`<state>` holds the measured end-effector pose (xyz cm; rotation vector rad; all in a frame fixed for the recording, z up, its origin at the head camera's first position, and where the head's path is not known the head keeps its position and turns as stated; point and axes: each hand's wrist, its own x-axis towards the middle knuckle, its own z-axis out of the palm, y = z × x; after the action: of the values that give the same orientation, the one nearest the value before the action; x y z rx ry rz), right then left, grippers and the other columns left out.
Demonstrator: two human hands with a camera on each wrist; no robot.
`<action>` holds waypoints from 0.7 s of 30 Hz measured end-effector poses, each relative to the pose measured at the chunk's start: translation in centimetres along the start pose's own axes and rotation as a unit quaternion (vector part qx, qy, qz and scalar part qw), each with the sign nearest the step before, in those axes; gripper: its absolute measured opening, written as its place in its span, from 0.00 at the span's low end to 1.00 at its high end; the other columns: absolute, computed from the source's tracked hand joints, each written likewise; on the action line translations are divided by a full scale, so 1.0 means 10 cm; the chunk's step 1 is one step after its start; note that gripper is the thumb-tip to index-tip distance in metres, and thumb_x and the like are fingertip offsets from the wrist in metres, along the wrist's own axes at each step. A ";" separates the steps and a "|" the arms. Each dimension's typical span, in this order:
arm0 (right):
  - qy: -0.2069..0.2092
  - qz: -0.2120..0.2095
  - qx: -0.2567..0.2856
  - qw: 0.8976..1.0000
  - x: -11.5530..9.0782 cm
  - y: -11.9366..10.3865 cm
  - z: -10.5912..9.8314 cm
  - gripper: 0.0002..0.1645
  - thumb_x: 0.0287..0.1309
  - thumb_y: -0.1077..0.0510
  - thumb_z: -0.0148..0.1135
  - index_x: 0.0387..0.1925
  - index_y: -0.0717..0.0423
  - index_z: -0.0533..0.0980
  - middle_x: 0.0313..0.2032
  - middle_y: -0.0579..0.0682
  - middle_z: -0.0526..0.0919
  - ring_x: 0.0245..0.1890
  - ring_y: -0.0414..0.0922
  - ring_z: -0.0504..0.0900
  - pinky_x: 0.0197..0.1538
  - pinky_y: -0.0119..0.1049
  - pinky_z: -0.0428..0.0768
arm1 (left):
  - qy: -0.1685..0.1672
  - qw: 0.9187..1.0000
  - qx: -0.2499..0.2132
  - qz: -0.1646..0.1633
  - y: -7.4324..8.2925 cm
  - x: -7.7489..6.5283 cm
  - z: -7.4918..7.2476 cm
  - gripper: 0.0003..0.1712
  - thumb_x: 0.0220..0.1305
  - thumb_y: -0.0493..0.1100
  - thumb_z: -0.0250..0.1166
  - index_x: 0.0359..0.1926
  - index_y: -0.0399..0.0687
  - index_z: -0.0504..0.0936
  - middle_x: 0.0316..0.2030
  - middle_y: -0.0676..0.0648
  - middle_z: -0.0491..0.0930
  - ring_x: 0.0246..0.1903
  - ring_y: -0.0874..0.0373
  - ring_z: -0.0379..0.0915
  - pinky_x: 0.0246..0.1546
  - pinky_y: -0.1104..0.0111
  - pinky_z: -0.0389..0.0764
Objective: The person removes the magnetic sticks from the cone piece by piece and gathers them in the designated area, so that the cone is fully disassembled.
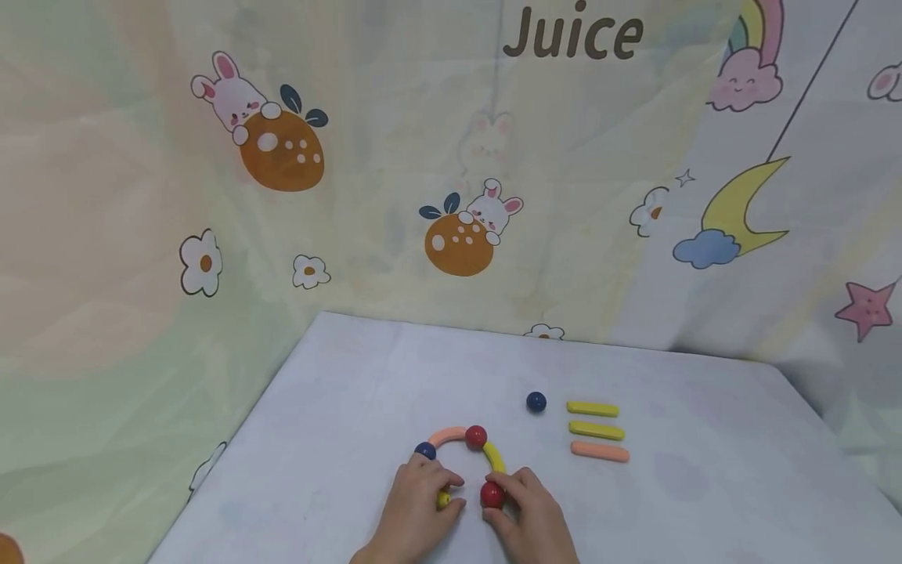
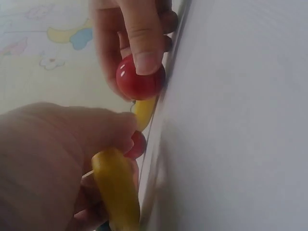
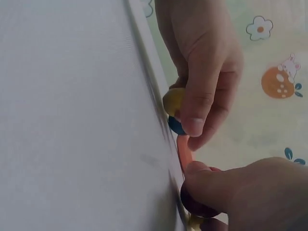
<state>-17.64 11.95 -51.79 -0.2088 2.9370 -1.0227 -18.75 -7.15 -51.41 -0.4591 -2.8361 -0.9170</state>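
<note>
On the white table lies an arc of balls and curved sticks: a blue ball (image 1: 425, 450), a pink curved stick (image 1: 447, 435), a red ball (image 1: 475, 437), a yellow curved stick (image 1: 494, 457) and a nearer red ball (image 1: 492, 494). My right hand (image 1: 533, 517) pinches this nearer red ball between thumb and fingers. My left hand (image 1: 414, 501) curls round a second yellow curved stick (image 2: 117, 190) by the blue ball; its free end (image 1: 443, 499) shows between thumb and forefinger. A gap separates that end from the nearer red ball.
Farther back to the right, a loose dark blue ball (image 1: 536, 402) sits on the table (image 1: 338, 407). Beside it lie two straight yellow sticks (image 1: 596, 430) and a straight pink stick (image 1: 600, 451), roughly parallel. A printed cloth (image 1: 380, 141) hangs behind the table.
</note>
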 end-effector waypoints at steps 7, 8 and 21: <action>0.059 0.049 -0.015 0.997 0.02 0.00 0.00 0.24 0.46 0.53 0.77 0.48 0.46 0.80 0.40 0.41 0.73 0.36 0.39 0.73 0.42 0.35 0.80 | 0.032 0.999 0.028 -0.021 -0.04 0.01 0.00 0.10 0.53 0.40 0.72 0.36 0.60 0.85 0.29 0.64 0.71 0.40 0.62 0.62 0.40 0.64 0.68; 0.070 0.056 -0.019 0.996 0.03 0.01 0.00 0.23 0.47 0.53 0.76 0.47 0.46 0.80 0.41 0.41 0.73 0.37 0.39 0.73 0.45 0.38 0.80 | 0.036 0.999 0.027 -0.026 -0.04 0.01 0.00 0.12 0.52 0.37 0.72 0.36 0.60 0.85 0.31 0.63 0.71 0.42 0.61 0.63 0.41 0.63 0.69; 0.105 0.121 -0.011 0.987 0.11 0.21 -0.13 0.22 0.49 0.56 0.72 0.47 0.53 0.76 0.40 0.45 0.78 0.37 0.42 0.74 0.44 0.42 0.79 | 0.127 0.981 0.059 -0.131 -0.17 0.03 -0.13 0.29 0.42 0.17 0.61 0.42 0.48 0.81 0.45 0.48 0.72 0.44 0.52 0.68 0.43 0.59 0.73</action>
<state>-19.11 14.22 -51.99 0.2659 3.0557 -1.0340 -19.52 -9.12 -51.27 0.0468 -2.7314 -0.7746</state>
